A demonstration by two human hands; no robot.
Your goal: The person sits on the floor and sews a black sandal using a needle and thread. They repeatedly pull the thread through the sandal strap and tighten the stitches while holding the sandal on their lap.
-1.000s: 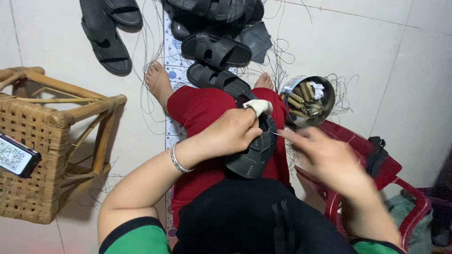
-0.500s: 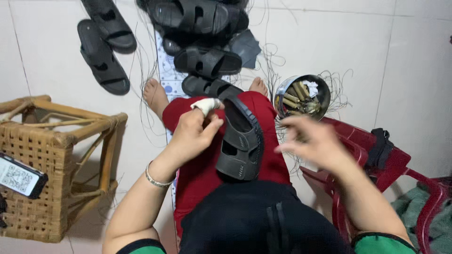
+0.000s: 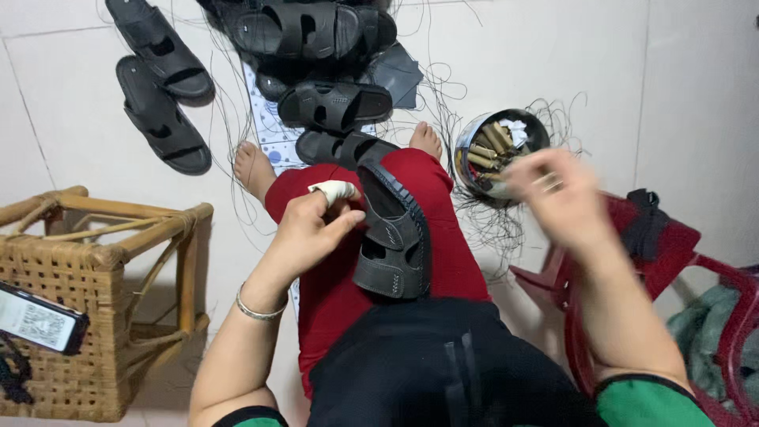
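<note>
White tiled floor [image 3: 553, 55] fills the view, with a woven wicker stool [image 3: 87, 316] at left and a red plastic chair [image 3: 672, 261] at right. Black sandals [image 3: 316, 47] lie scattered ahead. One black sandal [image 3: 393, 237] rests on the person's red-clad lap, gripped at its edge by the left hand [image 3: 312, 233], which has a bandaged finger. The right hand [image 3: 557, 198] hovers blurred near a metal bowl of spools [image 3: 498, 150]; its grip cannot be told.

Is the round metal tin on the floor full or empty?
Partly full: the tin holds brownish spool-like rolls and a white scrap, visible through its open top.
</note>
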